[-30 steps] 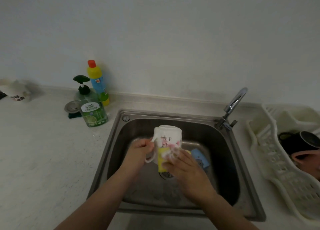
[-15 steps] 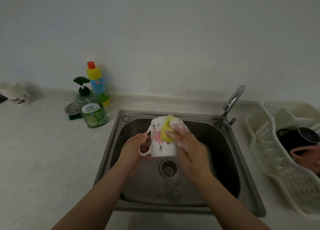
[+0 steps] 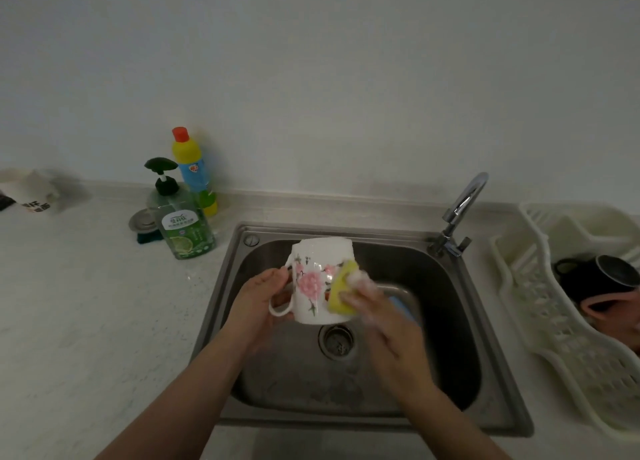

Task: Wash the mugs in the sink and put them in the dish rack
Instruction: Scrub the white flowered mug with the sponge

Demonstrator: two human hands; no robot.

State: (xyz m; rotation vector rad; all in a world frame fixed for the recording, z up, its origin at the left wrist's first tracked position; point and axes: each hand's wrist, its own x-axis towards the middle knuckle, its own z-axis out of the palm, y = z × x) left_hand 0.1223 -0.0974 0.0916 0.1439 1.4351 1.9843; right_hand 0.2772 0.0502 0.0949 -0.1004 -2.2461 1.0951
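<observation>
Over the steel sink I hold a white mug with pink flowers, upside down. My left hand grips it by the handle side. My right hand, soapy, holds a yellow sponge pressed against the mug's right side. A blue object lies in the sink behind my right hand, mostly hidden. The white dish rack on the right holds a black mug and a pink mug.
A green pump bottle of dish soap and a yellow-and-blue bottle stand left of the sink, with a metal sink strainer beside them. The faucet rises at the sink's back right. A white cup sits far left.
The sponge slid from the mug's top rim down to its lower right side. The mug turned so the flower faces me, and the blue object shows again behind my right hand.
</observation>
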